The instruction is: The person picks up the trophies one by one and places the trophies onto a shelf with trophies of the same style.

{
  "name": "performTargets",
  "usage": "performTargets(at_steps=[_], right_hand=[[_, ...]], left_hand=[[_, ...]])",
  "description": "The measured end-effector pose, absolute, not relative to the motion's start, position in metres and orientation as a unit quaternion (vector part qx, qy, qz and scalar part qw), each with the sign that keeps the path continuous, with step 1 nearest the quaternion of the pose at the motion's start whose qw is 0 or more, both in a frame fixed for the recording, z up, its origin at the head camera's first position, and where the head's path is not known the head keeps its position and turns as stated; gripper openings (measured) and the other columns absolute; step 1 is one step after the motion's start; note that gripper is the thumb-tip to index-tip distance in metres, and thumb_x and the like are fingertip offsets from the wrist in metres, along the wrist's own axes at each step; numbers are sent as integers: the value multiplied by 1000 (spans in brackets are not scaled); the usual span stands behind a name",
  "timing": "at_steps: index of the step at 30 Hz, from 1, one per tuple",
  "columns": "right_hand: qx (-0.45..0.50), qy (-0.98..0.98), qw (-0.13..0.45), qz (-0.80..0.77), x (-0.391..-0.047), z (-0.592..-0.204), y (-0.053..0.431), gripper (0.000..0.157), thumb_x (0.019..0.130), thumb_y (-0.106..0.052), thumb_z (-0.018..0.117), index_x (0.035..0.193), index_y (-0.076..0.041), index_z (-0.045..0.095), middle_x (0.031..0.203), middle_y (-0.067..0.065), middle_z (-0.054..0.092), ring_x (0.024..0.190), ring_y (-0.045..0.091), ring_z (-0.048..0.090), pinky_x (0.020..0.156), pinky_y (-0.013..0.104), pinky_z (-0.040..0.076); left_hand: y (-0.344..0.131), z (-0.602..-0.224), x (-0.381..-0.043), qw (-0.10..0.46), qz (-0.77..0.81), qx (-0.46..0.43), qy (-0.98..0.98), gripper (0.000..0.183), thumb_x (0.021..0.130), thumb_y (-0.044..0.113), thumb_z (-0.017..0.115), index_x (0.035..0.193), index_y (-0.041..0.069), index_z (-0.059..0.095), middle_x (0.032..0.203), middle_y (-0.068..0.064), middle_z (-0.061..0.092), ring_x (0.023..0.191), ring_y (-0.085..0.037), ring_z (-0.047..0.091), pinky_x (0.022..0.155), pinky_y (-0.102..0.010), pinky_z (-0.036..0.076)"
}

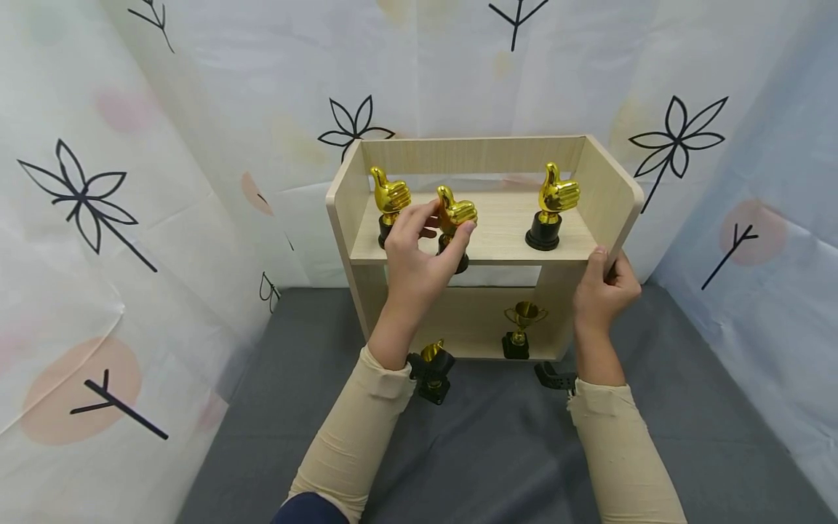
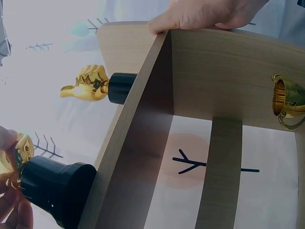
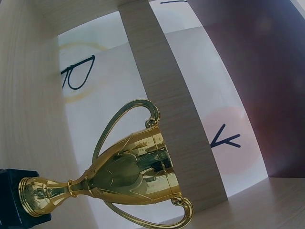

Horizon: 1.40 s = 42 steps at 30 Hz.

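Note:
My left hand [image 1: 419, 266] pinches a gold thumbs-up trophy [image 1: 456, 211] between thumb and fingers. Its black base [image 2: 55, 186] is at the front edge of the upper shelf board; whether it bears on the board I cannot tell. Just left of it, partly behind my fingers, stands another thumbs-up trophy [image 1: 390, 195]. A third thumbs-up trophy [image 1: 556, 196] stands upright near the right end. My right hand [image 1: 605, 291] grips the front edge of the wooden shelf unit's right side panel [image 1: 612, 196]. In the right wrist view, a gold cup trophy [image 3: 128, 174] fills the foreground.
On the lower board [image 1: 478, 342] the two-handled cup trophy stands toward the right. Another gold trophy with a black base [image 1: 434, 391] is at the unit's lower left front, partly hidden by the left wrist's camera. Grey cloth [image 1: 484, 451] covers the table; patterned fabric surrounds it.

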State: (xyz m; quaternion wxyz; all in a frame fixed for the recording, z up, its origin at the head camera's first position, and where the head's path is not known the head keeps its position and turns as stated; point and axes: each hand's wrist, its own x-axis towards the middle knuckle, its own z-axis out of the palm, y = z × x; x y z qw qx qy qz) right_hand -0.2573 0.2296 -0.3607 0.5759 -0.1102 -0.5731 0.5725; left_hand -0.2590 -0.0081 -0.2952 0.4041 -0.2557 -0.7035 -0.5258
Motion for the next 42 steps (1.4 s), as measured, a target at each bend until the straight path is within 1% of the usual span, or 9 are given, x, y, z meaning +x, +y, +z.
performTargets(at_steps=[6,13,17,24,27,30,34,36,42], right_hand=[[-109,-576,576,570,-257,-361,230,27,89,-19,63,64,-18,57,57,-13,45,53,0,37,50,19,25],[-104,-576,579,568,-258,-363,231,26,90,-18,63,64,-19,57,58,-12,45,53,0,36,50,19,24],[-102,-574,583,566,-263,-367,235,28,89,-19,64,63,-22,56,57,-12,44,52,0,36,49,19,23],[-94,-574,587,563,-259,-364,232,28,90,-17,63,63,-23,55,57,-13,42,52,0,35,49,19,22],[-100,-578,584,561,-257,-362,230,28,90,-18,62,63,-21,55,56,-12,41,52,0,34,50,19,22],[-109,-581,579,561,-256,-361,230,28,89,-19,62,63,-20,55,56,-13,42,52,0,34,50,19,23],[-110,-583,578,560,-257,-362,231,29,90,-19,63,63,-19,54,56,-13,42,52,0,34,49,19,23],[-109,-583,578,561,-258,-363,231,28,90,-20,63,63,-19,55,56,-13,42,51,0,34,49,19,23],[-107,-581,579,561,-259,-363,232,26,90,-20,63,65,-20,57,57,-13,43,52,0,35,49,19,23]], left_hand=[[-6,-295,-264,395,-535,-248,-705,46,82,30,80,118,3,69,106,-6,66,90,-14,64,75,-32,52],[-4,-294,-267,375,-558,-242,-700,46,82,30,80,120,5,68,109,-7,66,93,-17,64,75,-39,52],[-3,-295,-269,367,-562,-236,-703,45,84,30,79,120,4,68,109,-6,65,94,-15,64,75,-38,52],[2,-295,-275,369,-575,-233,-692,41,82,11,79,118,-3,67,109,-17,65,95,-31,64,77,-51,49],[3,-296,-278,371,-573,-230,-693,41,83,16,79,118,0,68,108,-14,66,95,-27,64,79,-49,48],[3,-296,-279,371,-568,-227,-699,41,83,23,79,118,4,69,108,-8,66,95,-20,63,79,-42,49],[3,-297,-282,374,-559,-226,-705,43,84,31,78,118,6,70,107,-3,66,95,-14,62,79,-36,48],[3,-297,-284,375,-554,-225,-709,44,85,33,76,119,6,69,107,-3,65,96,-14,60,79,-35,47],[6,-299,-289,379,-545,-221,-715,45,86,34,75,120,5,68,109,-5,65,99,-23,57,79,-36,42]])
